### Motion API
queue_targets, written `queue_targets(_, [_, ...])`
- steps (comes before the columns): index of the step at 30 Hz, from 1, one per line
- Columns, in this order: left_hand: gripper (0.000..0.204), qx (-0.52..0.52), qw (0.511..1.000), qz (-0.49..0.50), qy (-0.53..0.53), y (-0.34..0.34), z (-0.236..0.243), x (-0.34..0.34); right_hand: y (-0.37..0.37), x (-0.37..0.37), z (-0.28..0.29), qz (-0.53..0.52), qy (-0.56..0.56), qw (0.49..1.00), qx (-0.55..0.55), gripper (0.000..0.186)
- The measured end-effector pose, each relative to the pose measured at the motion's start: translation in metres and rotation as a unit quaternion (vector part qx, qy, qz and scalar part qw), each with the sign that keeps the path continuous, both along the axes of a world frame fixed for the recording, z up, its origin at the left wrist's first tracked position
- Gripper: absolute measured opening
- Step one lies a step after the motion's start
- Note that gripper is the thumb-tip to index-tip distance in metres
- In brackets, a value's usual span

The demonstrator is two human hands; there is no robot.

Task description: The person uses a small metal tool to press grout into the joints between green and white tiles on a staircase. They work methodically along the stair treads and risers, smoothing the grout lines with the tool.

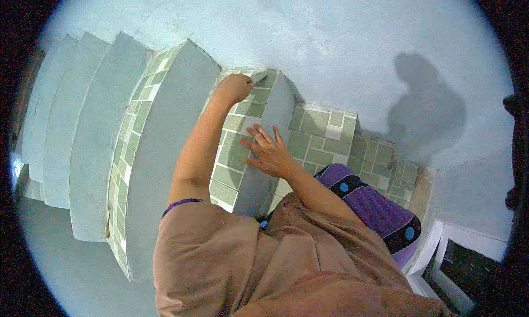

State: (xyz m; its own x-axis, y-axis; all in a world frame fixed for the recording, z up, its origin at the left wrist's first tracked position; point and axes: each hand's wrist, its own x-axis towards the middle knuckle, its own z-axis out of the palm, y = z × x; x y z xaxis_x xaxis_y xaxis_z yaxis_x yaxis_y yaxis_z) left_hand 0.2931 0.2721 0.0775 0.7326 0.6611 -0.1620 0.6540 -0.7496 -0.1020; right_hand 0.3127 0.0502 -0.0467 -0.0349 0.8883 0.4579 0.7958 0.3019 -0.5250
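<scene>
My left hand [234, 88] is closed on a small flat metal tool [258, 79], perhaps a scraper, with its blade at the upper end of a green-tiled step [242, 110] beside the wall. My right hand [267, 150] rests lower on the same step, fingers apart, with nothing visible held in it. The step's tiles are mottled green pieces in several sizes, divided by pale lines, and its plain grey side [275, 102] faces right.
Several plain grey steps [93, 135] and another tiled step [138, 124] rise at left. Lower tiled steps [322, 132] descend rightward along the pale wall [330, 30], which carries my shadow. Purple patterned cloth [380, 207] lies under me; a white frame [435, 245] stands at lower right.
</scene>
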Motion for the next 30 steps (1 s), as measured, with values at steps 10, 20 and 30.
queue_targets(10, [0.032,0.018,0.999,-0.023,-0.017,-0.004,-0.009,-0.003,0.001,0.0,-0.002,-0.001,-0.027,1.0,0.002,0.059])
queue_targets(20, [0.032,-0.005,0.998,-0.021,-0.065,-0.001,-0.015,0.001,0.001,0.0,-0.001,-0.004,-0.005,1.0,0.016,0.056])
queue_targets(30, [0.029,-0.002,0.995,-0.031,-0.098,-0.01,-0.015,0.003,0.002,-0.001,-0.003,-0.01,0.0,0.999,0.036,0.056])
